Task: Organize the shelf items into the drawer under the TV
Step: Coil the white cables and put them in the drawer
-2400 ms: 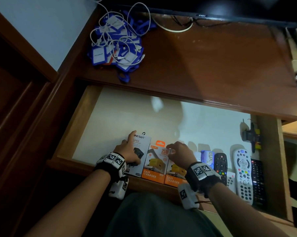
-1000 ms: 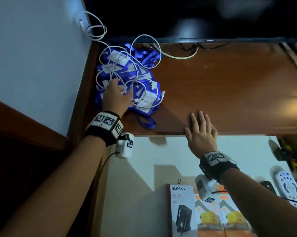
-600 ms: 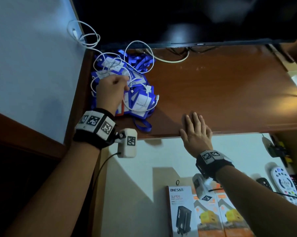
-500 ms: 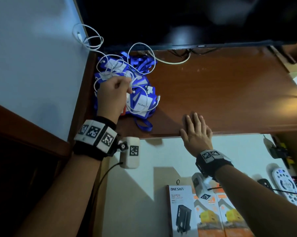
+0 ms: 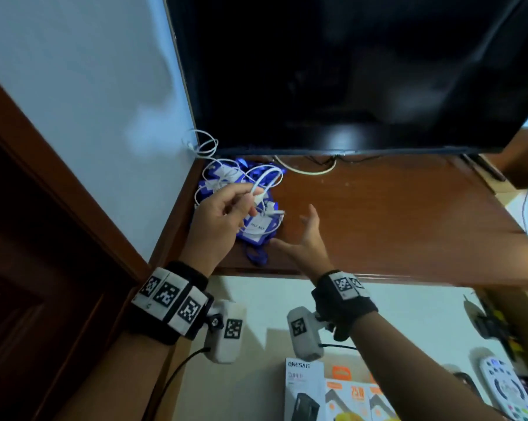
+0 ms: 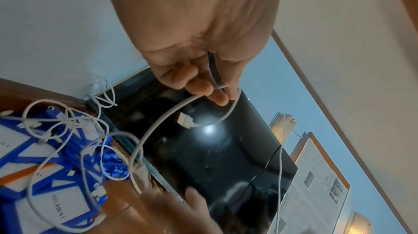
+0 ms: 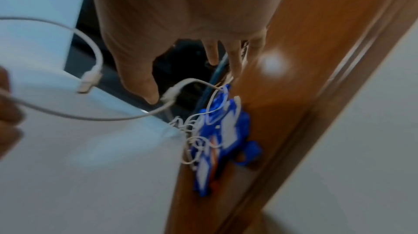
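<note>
Head view: our left hand (image 5: 218,215) pinches a white cable (image 5: 267,177) lifted from the blue lanyard pile (image 5: 256,229) at centre-left on the shelf (image 5: 393,214); right hand (image 5: 306,244) reaches, fingers spread.

Left wrist view: fingers (image 6: 203,89) pinch the cable's loop.

Right wrist view: blurred; fingers spread. Next we likely untangle it for the drawer (image 5: 256,375).

Home room: TV (image 5: 347,71) on wooden shelf (image 5: 393,223), remotes (image 5: 505,390) in drawer (image 5: 256,375).

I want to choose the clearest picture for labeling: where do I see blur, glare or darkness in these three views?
Head view: dim, left door area nearly black, TV shows faint reflections, right hand slightly smeared. Left wrist view: sharpest, white cable crisp, a bright glare spot on the TV screen. Right wrist view: strong motion blur, blue lanyards soft.
</note>
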Motion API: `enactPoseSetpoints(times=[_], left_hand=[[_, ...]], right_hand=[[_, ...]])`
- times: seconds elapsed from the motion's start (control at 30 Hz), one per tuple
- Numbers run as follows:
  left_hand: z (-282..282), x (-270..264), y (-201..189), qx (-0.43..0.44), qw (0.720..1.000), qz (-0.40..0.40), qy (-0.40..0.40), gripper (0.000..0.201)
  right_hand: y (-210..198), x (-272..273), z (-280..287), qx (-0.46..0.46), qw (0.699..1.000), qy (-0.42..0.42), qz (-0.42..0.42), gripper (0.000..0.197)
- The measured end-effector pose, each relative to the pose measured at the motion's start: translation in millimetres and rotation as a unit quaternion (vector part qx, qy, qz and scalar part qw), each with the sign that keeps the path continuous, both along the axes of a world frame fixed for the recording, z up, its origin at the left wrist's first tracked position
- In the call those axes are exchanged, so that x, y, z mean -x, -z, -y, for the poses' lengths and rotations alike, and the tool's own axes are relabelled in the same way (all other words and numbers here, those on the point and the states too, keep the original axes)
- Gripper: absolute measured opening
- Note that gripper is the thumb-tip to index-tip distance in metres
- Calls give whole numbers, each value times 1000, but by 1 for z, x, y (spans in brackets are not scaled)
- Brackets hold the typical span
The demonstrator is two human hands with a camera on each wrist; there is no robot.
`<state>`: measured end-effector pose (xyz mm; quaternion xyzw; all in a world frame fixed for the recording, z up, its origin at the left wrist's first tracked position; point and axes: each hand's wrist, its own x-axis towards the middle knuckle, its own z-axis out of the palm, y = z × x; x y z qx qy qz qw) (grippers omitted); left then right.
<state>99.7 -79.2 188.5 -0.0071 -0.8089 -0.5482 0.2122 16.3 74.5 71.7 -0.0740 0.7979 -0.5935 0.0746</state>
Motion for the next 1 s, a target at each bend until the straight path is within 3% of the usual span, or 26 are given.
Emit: enactPoseSetpoints(times=[0.1,0.23,0.4,0.53,0.6,0.73,1.0], left_hand=[[-10,-13,-18,17,999,-25,10,22],[-18,-29,-37,4,999,-44,20,27],[-28,-51,-49,-25,998,-50,-19,32],[-27,-69,-57,-97,987,-68,-106,29],[-20,-82,-63,-153,979,-72,-111,24],[3,-101,-65,-187,976,-52,-100,22],[55,-93,-54,-174,980,-4,-98,11]], right_hand=[[-28,-6,22,93,990,-90,-53,109],[-53,-18,22,50,981,-174,-65,76],[-55,-39,21,-53,958,-272,-79,60],[-55,-35,28,-122,956,-236,-122,39],[-60,-26,31,-135,961,-201,-134,24],[-76,-13,30,-147,966,-142,-159,8],[-156,12,50,25,982,-136,-132,40]])
